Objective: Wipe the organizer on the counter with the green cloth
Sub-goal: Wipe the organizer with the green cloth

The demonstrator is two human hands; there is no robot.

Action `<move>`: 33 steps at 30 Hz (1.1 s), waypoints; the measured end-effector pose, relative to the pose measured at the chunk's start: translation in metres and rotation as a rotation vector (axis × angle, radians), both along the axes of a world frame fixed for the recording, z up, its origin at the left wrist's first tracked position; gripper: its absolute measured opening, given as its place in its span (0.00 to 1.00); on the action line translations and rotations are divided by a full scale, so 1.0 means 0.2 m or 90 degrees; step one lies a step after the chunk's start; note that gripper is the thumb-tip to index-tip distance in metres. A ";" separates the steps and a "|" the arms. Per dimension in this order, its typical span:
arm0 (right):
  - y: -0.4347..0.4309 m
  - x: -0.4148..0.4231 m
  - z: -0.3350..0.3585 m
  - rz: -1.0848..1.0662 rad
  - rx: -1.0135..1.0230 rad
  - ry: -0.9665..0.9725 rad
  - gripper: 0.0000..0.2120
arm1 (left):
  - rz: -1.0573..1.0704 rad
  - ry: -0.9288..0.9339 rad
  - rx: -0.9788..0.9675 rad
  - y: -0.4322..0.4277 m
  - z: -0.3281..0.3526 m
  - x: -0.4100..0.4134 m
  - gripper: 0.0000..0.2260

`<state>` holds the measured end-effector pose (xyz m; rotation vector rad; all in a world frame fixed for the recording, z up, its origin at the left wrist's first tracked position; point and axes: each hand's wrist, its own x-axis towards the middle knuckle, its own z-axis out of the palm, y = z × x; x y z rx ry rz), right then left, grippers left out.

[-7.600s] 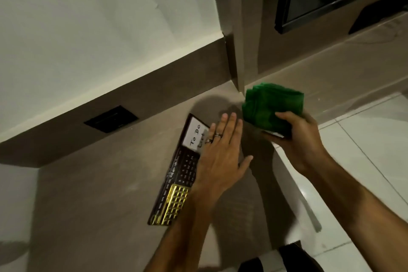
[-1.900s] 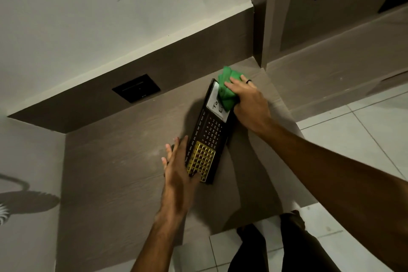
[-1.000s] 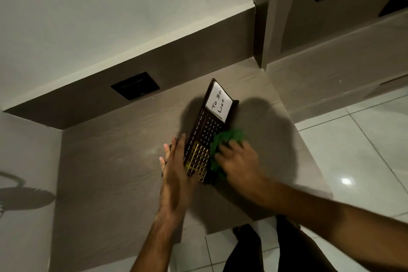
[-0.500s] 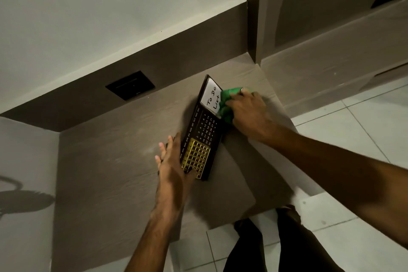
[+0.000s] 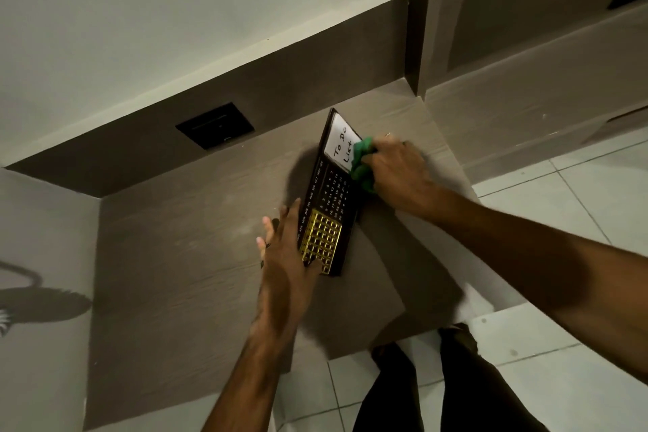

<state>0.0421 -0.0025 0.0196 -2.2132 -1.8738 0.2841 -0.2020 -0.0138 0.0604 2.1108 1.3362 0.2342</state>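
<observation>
The organizer (image 5: pixel 329 196) is a long dark board lying flat on the brown counter (image 5: pixel 182 242), with a white "To Do List" panel at its far end, a calendar grid in the middle and a gold grid at its near end. My right hand (image 5: pixel 398 174) grips the bunched green cloth (image 5: pixel 363 165) and presses it against the organizer's right edge, beside the white panel. My left hand (image 5: pixel 285 256) lies flat with fingers spread along the organizer's near left edge, its thumb over the gold grid.
A black wall plate (image 5: pixel 214 125) sits in the brown backsplash behind the counter. A wall column (image 5: pixel 415 28) rises at the counter's far right corner. White tiled floor (image 5: pixel 578 207) and my dark trouser legs (image 5: pixel 438 393) lie below the counter's front edge.
My right hand swept the cloth from the far end down to the gold grid and back up to the white panel. The left hand has stayed at the organizer's near left edge.
</observation>
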 end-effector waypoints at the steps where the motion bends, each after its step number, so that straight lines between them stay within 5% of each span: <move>1: 0.03 0.03 0.01 -0.035 -0.008 -0.022 0.14 | -0.004 0.007 0.013 -0.01 0.00 0.00 0.43; 5: 0.04 0.02 0.02 -0.033 -0.037 -0.158 0.19 | 0.012 0.042 0.038 -0.01 -0.03 -0.01 0.46; 11: -0.30 -0.41 -0.02 0.183 -0.082 -0.084 0.19 | 0.039 0.040 0.013 0.02 -0.04 0.00 0.48; 16: -0.45 -0.48 0.06 0.311 -0.165 0.173 0.18 | 0.022 0.018 0.039 0.01 -0.05 0.00 0.46; 19: -0.43 -0.39 0.13 0.176 -0.184 0.501 0.23 | 0.010 0.015 0.043 0.02 -0.05 -0.01 0.45; 22: -0.36 -0.26 0.18 -0.012 -0.034 0.744 0.26 | 0.003 0.009 0.035 0.02 -0.05 -0.02 0.45; 26: -0.32 -0.27 0.12 -0.208 0.250 0.526 0.30 | 0.005 0.021 0.022 0.02 -0.06 -0.03 0.46; 33: -0.41 -0.49 -0.15 0.025 0.240 0.282 0.33 | -0.015 0.011 0.023 0.03 -0.07 -0.04 0.46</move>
